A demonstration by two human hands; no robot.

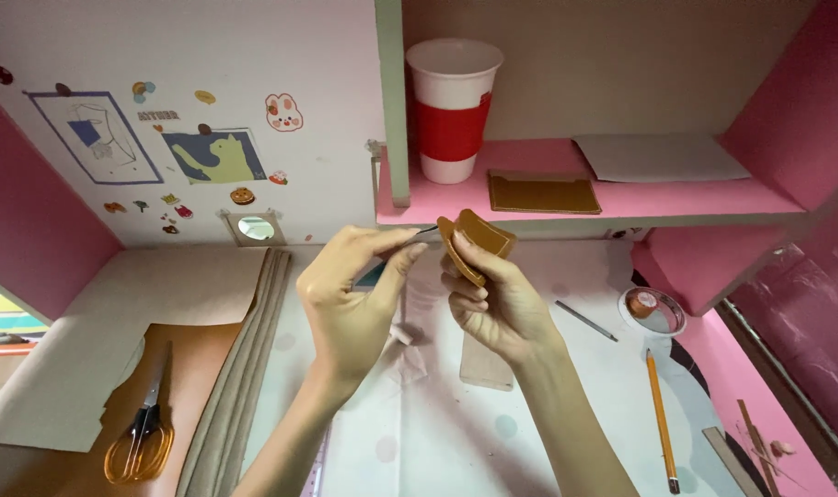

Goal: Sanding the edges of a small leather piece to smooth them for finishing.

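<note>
At the centre of the frame the person's right hand (492, 299) is closed around a small tan folded leather piece (474, 241), fingers curled along its lower edge and thumb behind it, holding it up in front of the pink shelf (713, 195). The left hand (350, 294) is pinched shut, thumb and forefinger gripping a thin dark needle (426, 230) whose tip meets the leather's left edge.

The leather looks light and fairly stiff, keeping its curve unsupported; it is probably best held by its edges, away from the needle. The needle is slim and likely slippery, calling for a tight fingertip pinch.

On the shelf stand a white cup with a red sleeve (452, 110), a flat tan leather panel (543, 193) and a grey sheet (663, 158). Lower left lie orange-handled scissors (143, 433) on brown leather. At right, an orange pencil (660, 414) and a small round tin (652, 310) lie well clear of both hands.
</note>
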